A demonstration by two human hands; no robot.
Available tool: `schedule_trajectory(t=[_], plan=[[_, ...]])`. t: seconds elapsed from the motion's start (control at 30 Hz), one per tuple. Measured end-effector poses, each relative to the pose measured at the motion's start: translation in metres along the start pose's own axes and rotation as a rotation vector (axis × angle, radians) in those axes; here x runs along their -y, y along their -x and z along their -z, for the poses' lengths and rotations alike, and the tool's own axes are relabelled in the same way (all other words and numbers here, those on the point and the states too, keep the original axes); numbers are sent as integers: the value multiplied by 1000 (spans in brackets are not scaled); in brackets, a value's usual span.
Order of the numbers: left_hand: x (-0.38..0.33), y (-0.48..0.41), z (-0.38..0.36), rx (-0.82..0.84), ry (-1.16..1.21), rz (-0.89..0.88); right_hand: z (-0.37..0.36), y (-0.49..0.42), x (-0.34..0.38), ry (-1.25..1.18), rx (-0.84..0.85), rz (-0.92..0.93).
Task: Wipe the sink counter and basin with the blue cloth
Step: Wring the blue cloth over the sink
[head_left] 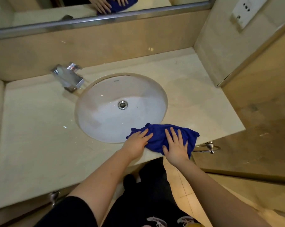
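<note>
Head view grip: left hand and right hand both lie flat on the blue cloth, fingers straight and spread, pressing down, not clutching.
Cloth spot: bunched on the near strip of the counter, just right of centre; its far edge laps the near-right rim of the basin, its right end hangs at the counter's front edge.
Progress: looks like the counter pass, at the near edge.
Done: cannot tell which parts are wiped.
Left to do: probably most of it. Pale specks dot the left counter and dull hazy patches show on the basin wall. The cloth is not down inside the bowl.
Basin: white oval, set under the stone, drain at centre.
Faucet: chrome, far left of the basin.
Surface: pale marble-like stone, glossy, with a beige backsplash.
Room: mirror at the far side reflects the hands and cloth; socket plate far right; towel ring under the right front edge.
</note>
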State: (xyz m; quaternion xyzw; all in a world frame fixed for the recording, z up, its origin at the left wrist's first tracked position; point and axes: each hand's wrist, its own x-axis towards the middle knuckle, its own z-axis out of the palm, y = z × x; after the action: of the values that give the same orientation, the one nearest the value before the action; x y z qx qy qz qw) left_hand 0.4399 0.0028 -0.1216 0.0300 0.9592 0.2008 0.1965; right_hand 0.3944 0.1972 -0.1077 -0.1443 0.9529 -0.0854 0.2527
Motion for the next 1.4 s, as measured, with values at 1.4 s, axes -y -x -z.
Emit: schedule_trajectory(t=[1.4], plan=[[103, 217, -35, -381, 43, 878, -53, 14, 194, 521, 385, 917]])
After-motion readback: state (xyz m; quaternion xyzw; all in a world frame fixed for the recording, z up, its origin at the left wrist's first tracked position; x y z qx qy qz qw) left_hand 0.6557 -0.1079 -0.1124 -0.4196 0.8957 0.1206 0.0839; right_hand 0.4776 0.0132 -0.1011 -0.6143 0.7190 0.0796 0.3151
